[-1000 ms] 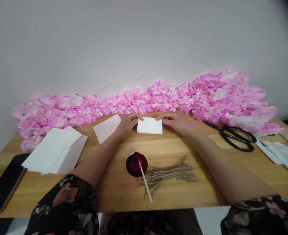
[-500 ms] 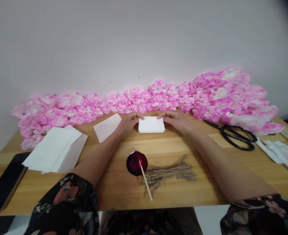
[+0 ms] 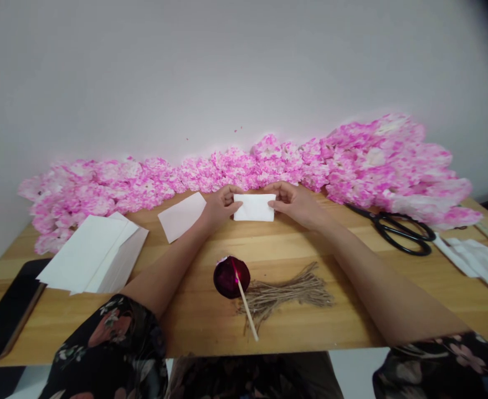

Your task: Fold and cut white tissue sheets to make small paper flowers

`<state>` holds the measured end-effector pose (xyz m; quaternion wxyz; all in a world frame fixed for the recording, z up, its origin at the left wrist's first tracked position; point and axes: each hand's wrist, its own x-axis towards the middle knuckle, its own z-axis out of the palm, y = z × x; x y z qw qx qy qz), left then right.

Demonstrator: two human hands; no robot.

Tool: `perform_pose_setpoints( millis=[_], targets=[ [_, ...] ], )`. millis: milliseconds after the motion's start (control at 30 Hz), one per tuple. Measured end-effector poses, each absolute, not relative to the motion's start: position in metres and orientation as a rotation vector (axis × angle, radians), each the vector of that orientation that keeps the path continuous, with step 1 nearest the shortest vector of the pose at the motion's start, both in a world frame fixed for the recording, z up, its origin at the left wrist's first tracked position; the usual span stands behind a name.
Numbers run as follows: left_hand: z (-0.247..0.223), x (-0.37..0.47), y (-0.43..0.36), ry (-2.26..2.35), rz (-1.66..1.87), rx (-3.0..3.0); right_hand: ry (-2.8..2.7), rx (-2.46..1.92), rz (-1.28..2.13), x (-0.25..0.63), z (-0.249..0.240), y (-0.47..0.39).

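A small white folded paper (image 3: 253, 208) is held between both hands above the wooden table. My left hand (image 3: 222, 206) pinches its left edge, thumb in front and fingers behind. On the right edge my right hand (image 3: 291, 204) has the same kind of grip. Nearer to me stands a round bowl of dark magenta liquid (image 3: 227, 280) with a wooden stick (image 3: 247, 310) leaning out of it. Beside the bowl lies a bundle of brown twine pieces (image 3: 291, 293). A single pale sheet (image 3: 180, 217) rests left of my left hand.
Pink and white paper flowers (image 3: 235, 169) line the back of the table (image 3: 352, 327). At left are a stack of white paper (image 3: 96, 252) and a black phone (image 3: 13, 307). Black-handled scissors (image 3: 405, 233) and white strips (image 3: 480, 260) lie at right.
The small paper has risen slightly and shifted a little left. Its separate lower layers no longer show. Both hands now grip its sides with their thumbs lower on its front.
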<state>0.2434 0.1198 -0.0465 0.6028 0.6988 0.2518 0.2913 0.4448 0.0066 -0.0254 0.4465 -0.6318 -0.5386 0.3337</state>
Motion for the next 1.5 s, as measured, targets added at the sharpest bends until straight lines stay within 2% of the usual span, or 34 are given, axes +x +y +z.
perform_pose_setpoints(
  millis=[167,467,1000,1200,1300,1500],
  targets=[
    [-0.037,0.245,0.113,0.556,0.954,1.930,-1.377,-1.505,0.691,0.442,-0.016,0.003],
    [-0.043,0.245,0.114,0.597,0.668,2.095,-1.447,-1.506,0.767,0.441,-0.016,0.004],
    [-0.034,0.248,0.111,0.610,0.729,2.364,-1.608,-1.526,0.662,0.440,-0.026,0.006],
    [-0.039,0.249,0.112,0.722,0.645,2.390,-1.615,-1.557,0.669,0.440,-0.029,0.007],
    [-0.042,0.247,0.113,0.745,0.694,2.197,-1.450,-1.531,0.773,0.442,-0.032,0.009],
    [-0.039,0.244,0.113,0.559,0.814,1.638,-0.933,-1.254,1.194,0.448,-0.038,0.012]
  ],
)
